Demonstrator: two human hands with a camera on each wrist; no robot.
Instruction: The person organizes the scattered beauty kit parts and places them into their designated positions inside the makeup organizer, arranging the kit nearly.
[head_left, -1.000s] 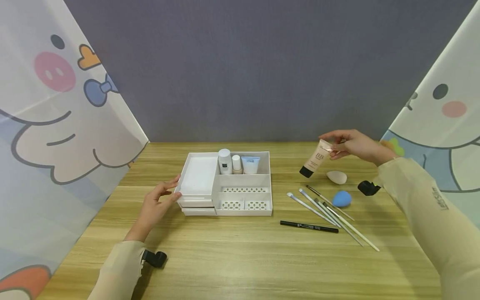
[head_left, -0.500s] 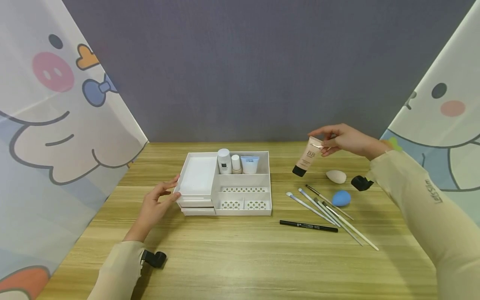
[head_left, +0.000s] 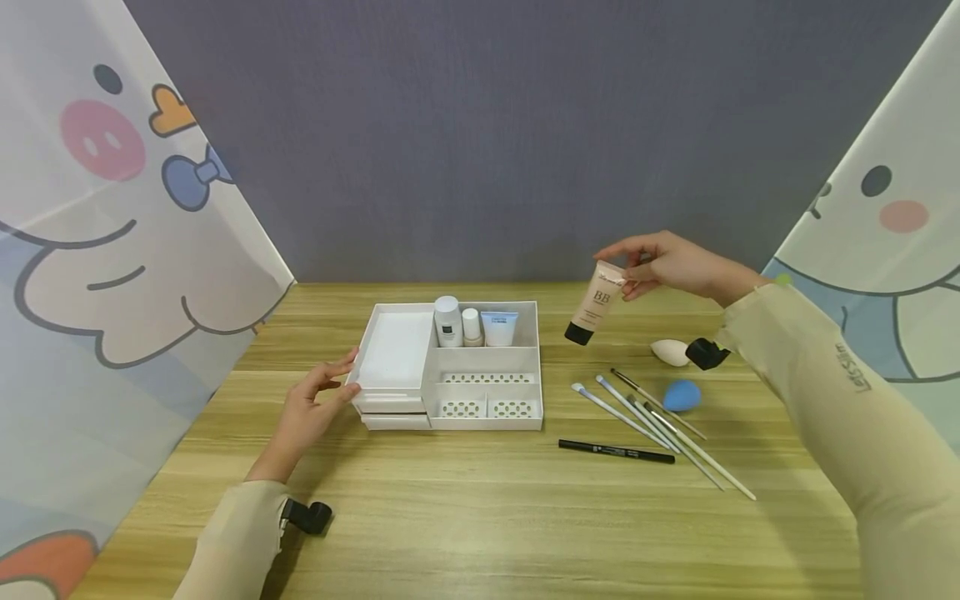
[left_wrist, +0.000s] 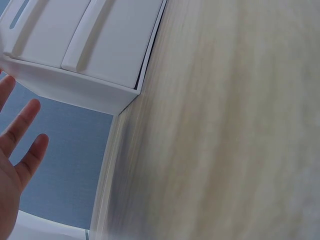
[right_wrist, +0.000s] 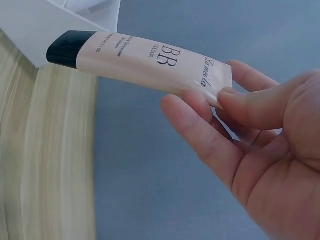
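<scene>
My right hand [head_left: 667,265] pinches the flat end of a pink BB cream tube [head_left: 597,298], its black cap [right_wrist: 70,48] pointing down and to the left. The tube hangs above the table, right of a white desktop organizer [head_left: 489,423]. At the organizer's left side is my left hand [head_left: 309,414], fingertips at its edge and fingers fairly straight; the left wrist view shows them spread beside the drawer box [left_wrist: 75,85]. In the organizer's back compartment stand a white bottle [head_left: 448,323], a small white-capped bottle [head_left: 472,327] and a light blue tube [head_left: 499,328].
Several makeup brushes [head_left: 660,427] lie fanned out at the right, with a black pen [head_left: 617,452] in front. Behind them rest a blue makeup sponge [head_left: 682,396] and a cream sponge [head_left: 669,352]. A grey panel [head_left: 480,150] rises behind the table.
My right hand has carried the BB cream tube to the left and slightly up, toward the organizer. The left hand stays at the organizer's side.
</scene>
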